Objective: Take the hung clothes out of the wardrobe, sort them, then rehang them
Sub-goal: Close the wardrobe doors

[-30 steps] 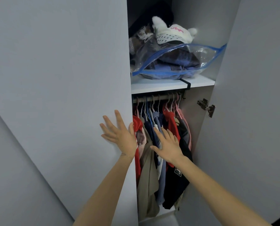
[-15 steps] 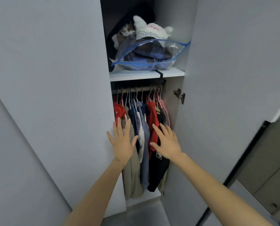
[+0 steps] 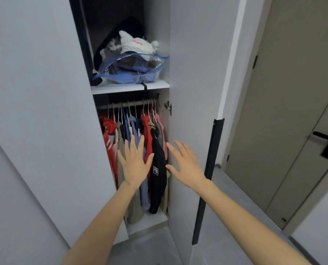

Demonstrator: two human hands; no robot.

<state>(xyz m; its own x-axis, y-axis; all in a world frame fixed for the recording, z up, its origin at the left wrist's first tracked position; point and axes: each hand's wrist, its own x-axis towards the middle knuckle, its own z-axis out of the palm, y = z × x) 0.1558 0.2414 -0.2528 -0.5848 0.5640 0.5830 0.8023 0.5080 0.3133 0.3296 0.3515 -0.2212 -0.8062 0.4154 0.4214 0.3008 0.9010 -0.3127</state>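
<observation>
Both hands empty, fingers spread and apart: left hand [image 3: 135, 165] in front of the tightly packed row of red, blue, beige and black hung clothes [image 3: 146, 129] on the metal wardrobe rail [image 3: 121, 105], right hand [image 3: 186, 165] just beside the long black garment [image 3: 157, 188]. Can't tell if either touches fabric. Risk: hangers are crammed, so pulling a bunch likely snags hooks and drops garments.

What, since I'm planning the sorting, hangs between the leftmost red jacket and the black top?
In the head view: a beige garment, blue shirts and another red top, with the left hand open in front of them.
</observation>
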